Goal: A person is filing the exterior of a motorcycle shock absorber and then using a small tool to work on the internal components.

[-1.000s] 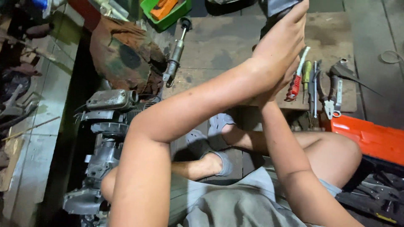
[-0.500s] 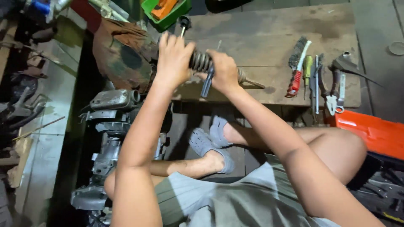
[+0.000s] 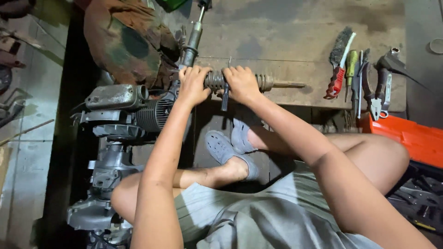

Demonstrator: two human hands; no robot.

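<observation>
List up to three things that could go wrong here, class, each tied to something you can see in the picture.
1. Both the left hand and the right hand are bare and grip the coil spring; fingers might get pinched between its coils.
2. The sandalled feet sit right below the spring, so a dropped part could hit them.
3. The hand tools lie near the wooden platform's edge and may be knocked off.

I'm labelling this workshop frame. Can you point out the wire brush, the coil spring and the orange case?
Wire brush (image 3: 340,46), head view: on the dark bristles.
Coil spring (image 3: 214,80), head view: on the coils showing between the two hands.
Orange case (image 3: 406,136), head view: on its flat top face.
</observation>
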